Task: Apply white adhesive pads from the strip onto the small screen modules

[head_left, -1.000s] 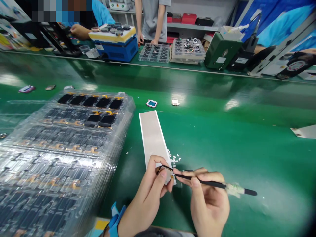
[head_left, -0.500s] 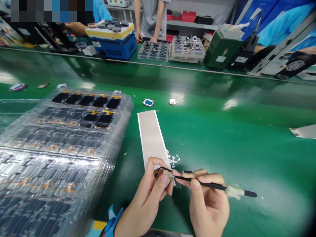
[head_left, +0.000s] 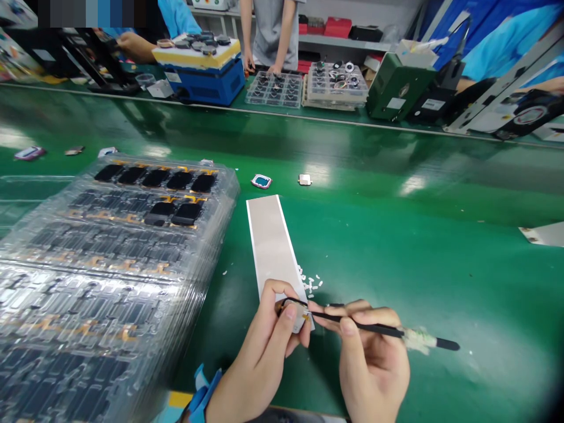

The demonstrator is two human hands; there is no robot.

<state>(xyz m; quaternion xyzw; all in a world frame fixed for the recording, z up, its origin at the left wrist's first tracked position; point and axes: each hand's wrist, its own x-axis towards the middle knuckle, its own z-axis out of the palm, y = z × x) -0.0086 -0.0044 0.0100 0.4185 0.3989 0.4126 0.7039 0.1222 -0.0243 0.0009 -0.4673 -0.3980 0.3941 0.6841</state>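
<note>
Part [head_left: 299, 324] is in the left hand [head_left: 255, 358], near-center, over the near end of the pale strip [head_left: 273, 241]. Bench [head_left: 396, 252]: green, glossy, light reflections on the far half. White bits [head_left: 312, 285] scattered just right of the strip. Tray stack [head_left: 232, 182] fills the left side, black screens in its far rows. Blue-faced piece [head_left: 262, 181] and pale piece [head_left: 305, 179] lie beyond the strip. Far bench: blue box [head_left: 209, 85] left, clear trays [head_left: 275, 94] mid, green box [head_left: 399, 88] right; person in grey [head_left: 275, 35] stands behind the trays.

Left: thumb on top, fingers curled around, pinching the part. Right hand [head_left: 374, 358]: palm turned left, fingers closed pen-style on black tweezers [head_left: 379, 329], tip at the part's right edge. Can't tell if the tip touches.
</note>
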